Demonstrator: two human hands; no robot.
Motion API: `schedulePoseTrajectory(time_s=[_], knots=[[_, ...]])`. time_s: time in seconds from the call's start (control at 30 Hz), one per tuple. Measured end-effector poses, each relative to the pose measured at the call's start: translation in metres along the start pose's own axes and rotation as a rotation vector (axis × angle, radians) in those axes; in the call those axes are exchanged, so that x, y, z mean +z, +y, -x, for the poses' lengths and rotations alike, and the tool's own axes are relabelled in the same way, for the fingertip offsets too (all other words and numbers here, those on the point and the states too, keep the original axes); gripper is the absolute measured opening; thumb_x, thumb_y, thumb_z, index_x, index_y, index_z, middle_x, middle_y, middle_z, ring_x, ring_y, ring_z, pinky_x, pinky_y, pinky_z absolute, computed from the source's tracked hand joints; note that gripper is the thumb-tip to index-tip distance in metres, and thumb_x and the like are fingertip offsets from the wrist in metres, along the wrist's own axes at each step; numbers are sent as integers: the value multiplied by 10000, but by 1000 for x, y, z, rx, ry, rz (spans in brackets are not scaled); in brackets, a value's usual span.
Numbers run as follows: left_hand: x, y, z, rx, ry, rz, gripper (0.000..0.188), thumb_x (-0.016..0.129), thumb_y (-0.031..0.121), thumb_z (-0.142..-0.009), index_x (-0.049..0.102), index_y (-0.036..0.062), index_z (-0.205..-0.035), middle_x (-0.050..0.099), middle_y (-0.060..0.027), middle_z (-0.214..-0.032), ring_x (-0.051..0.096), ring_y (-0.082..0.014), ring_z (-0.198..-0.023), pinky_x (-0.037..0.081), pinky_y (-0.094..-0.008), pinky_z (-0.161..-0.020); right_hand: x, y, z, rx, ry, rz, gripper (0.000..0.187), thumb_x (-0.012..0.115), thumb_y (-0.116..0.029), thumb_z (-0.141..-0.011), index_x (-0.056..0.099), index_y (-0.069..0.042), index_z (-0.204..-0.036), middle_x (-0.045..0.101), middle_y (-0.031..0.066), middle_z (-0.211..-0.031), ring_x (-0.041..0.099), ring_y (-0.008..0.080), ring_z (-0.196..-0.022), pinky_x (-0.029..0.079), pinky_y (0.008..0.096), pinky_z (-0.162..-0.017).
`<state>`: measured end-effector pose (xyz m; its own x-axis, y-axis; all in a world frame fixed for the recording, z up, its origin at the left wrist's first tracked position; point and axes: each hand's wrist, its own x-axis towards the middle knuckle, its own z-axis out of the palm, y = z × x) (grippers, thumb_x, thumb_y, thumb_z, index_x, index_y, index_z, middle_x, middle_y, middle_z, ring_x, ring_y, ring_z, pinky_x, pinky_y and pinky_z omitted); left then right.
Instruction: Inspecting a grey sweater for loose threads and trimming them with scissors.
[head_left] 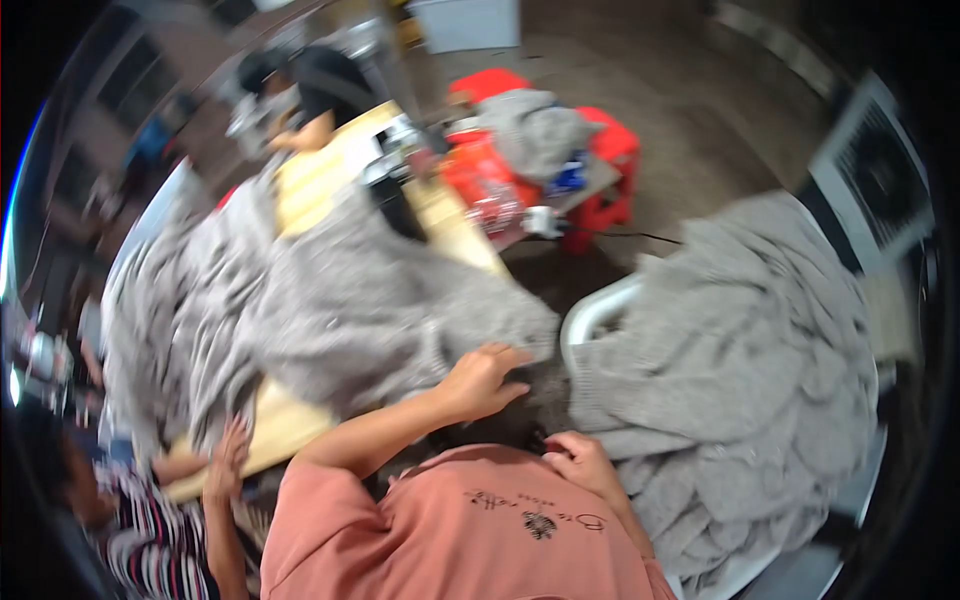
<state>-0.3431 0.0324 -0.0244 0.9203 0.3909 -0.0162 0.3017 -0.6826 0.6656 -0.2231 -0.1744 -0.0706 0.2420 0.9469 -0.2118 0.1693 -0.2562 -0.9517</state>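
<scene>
A grey knit garment [350, 310] lies spread over the light wooden table in front of me, its right end reaching past the table edge. Against that end rests my left hand [485, 383], fingers stretched over the knit and thumb held apart from them. Close to my body, my right hand [585, 466] has its fingers curled. A small red and dark bit shows at its fingertips, too little to name. Just right of that hand, a large heap of grey knit pieces [740, 360] fills a white tub [590, 315].
More grey knitwear [180, 310] is piled on the left of the wooden table [290, 415]. A dark machine [395, 195] stands on it. Co-workers sit at the near left [150, 530] and far side [330, 85]. Red stools [610, 150] and a fan [880, 165] stand beyond.
</scene>
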Motion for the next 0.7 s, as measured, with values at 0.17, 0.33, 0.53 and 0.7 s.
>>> schedulePoseTrajectory(time_s=[0.17, 0.33, 0.53, 0.7], knots=[[-42, -97, 86, -131, 622, -469, 599, 725, 94, -584, 494, 50, -1135, 449, -190, -1202, 406, -382, -1141, 330, -476, -955, 56, -17, -43, -84, -147, 128, 239, 652, -95, -725, 589, 24, -922, 608, 133, -826, 571, 161, -568, 451, 271, -550], [-81, -179, 192, -533, 987, -432, 469, 702, 70, -654, 513, -15, -1074, 518, -203, -1079, 534, -322, -966, 424, -382, -843, 126, -30, -96, -173, -80, 285, 271, 638, -81, -718, 555, 28, -952, 573, 149, -886, 584, 238, -694, 456, 310, -622], [-68, -210, 251, -586, 954, 191, 116, 651, 51, -758, 610, -35, -823, 611, -59, -695, 581, -98, -621, 466, -230, -557, 176, -33, -197, -278, 299, 744, 641, 679, -125, -672, 396, -1, -1234, 379, 224, -1254, 359, 387, -1159, 301, 439, -971], [-82, -196, 266, -538, 895, 220, 72, 619, 5, -772, 605, -37, -830, 594, -48, -704, 565, -87, -608, 458, -214, -550, 177, -6, -214, -130, 361, 566, 604, 677, -159, -725, 405, 25, -1231, 590, 87, -703, 556, 197, -535, 466, 306, -528]])
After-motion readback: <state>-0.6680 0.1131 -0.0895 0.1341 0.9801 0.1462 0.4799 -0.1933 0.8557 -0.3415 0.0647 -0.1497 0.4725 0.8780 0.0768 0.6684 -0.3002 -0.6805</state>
